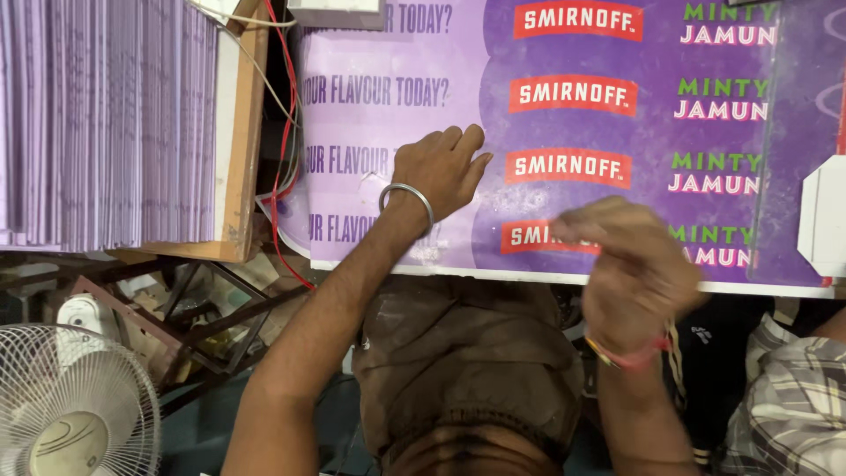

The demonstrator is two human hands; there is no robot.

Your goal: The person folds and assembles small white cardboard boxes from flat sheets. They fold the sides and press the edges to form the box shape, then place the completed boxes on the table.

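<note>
While the left hand [441, 167] lies open-fingered on the purple printed sheet [564, 123] — the right hand [630, 264] blurs, fingers unreadable.

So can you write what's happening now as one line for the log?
left hand: flat on purple printed sheet | right hand: blurred, above sheet's near edge | holding: cannot tell
</note>
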